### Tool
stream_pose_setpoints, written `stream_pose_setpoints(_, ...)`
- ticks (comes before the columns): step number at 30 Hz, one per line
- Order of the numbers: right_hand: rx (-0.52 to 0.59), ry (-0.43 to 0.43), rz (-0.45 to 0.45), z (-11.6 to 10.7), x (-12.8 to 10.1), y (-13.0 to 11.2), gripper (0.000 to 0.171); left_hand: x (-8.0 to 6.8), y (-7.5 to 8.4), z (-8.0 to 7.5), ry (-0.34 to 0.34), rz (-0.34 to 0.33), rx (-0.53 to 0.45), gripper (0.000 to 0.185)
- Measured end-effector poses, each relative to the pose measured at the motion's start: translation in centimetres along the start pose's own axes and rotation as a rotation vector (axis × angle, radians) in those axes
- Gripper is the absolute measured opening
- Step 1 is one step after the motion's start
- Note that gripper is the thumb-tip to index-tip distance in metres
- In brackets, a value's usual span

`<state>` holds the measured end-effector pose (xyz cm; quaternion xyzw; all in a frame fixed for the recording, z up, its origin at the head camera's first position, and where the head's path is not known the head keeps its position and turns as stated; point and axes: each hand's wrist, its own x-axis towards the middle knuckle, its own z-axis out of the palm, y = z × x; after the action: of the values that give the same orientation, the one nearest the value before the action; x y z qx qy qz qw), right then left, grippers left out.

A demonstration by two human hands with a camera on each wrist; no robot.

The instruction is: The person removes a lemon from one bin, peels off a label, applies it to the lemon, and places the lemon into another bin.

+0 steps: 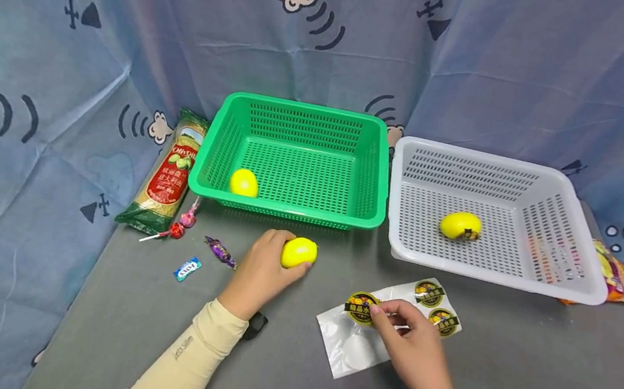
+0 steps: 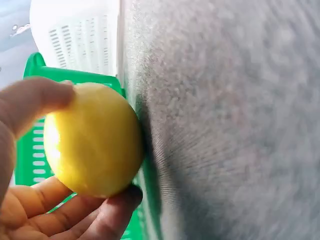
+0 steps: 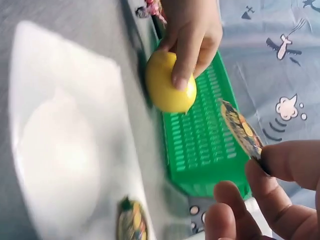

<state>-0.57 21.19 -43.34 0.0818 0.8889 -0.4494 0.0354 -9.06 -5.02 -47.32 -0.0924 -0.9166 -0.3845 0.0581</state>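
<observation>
R hand (image 1: 416, 349) nearest cam, low centre-right on the grey table (image 1: 530, 381). Thumb + forefinger pinch a round sticker (image 1: 361, 307) by its edge; sticker is peeled up, tilted on edge in the R wrist view (image 3: 241, 129), just left of the fingertips. Under the hand: white backing sheet (image 1: 348, 347), flat, long axis running near-left to far-right. 2 more stickers (image 1: 430, 293) on the sheet's far-right end, so 3 stickers total.

L hand (image 1: 260, 273) just beyond, centre-left, apart from R hand. Fingers wrapped over a lemon (image 1: 299, 252), thumb on top per L wrist view (image 2: 92, 140). Lemon sits at the fingertip end, on the hand's right side, resting on the table just in front of the green basket (image 1: 377, 170). Long axis roughly left-right, ends hard to make out.

Lemons: 3. One in L hand, one in green basket (image 1: 244, 182) at near-left corner, one in white basket (image 1: 460, 226) mid-floor, long axis left-right, dark label showing on its near-right side.

Baskets: 2, side by side at the back, green left, white basket (image 1: 578, 282) right, rims nearly touching.

Left of green basket: 1 pasta pack (image 1: 166, 175), long axis near-far, leaning slightly left at near end. Near it, 1 lollipop (image 1: 177, 228), 2 wrapped candies (image 1: 220, 252). 1 orange snack bag (image 1: 617, 277) sticking out behind white basket's right side. Blue cartoon cloth (image 1: 69, 57) as backdrop.
</observation>
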Motion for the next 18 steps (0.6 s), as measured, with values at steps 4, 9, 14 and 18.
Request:
stream_pose_setpoints(4, 0.106, 0.002, -0.017, 0.4, 0.1, -1.6, 0.013, -0.3, 0.6, 0.2, -0.085, -0.193, -0.405, 0.041)
stream_pose_setpoints(9, 0.301, -0.002, -0.071, 0.9, 0.2, -4.1, 0.01, -1.6, 2.6, 0.3, -0.223, -0.372, -1.092, 0.039)
stream_pose_setpoints(14, 0.322, 0.01, -0.096, 1.1, 0.5, -5.5, 0.01, -3.0, 4.1, 0.3, -0.282, -0.326, -1.285, 0.041)
stream_pose_setpoints(18, 0.304, 0.043, -0.101, 1.3, 0.6, -5.7, 0.009, -3.5, 4.7, 0.6, -0.302, -0.268, -1.365, 0.044)
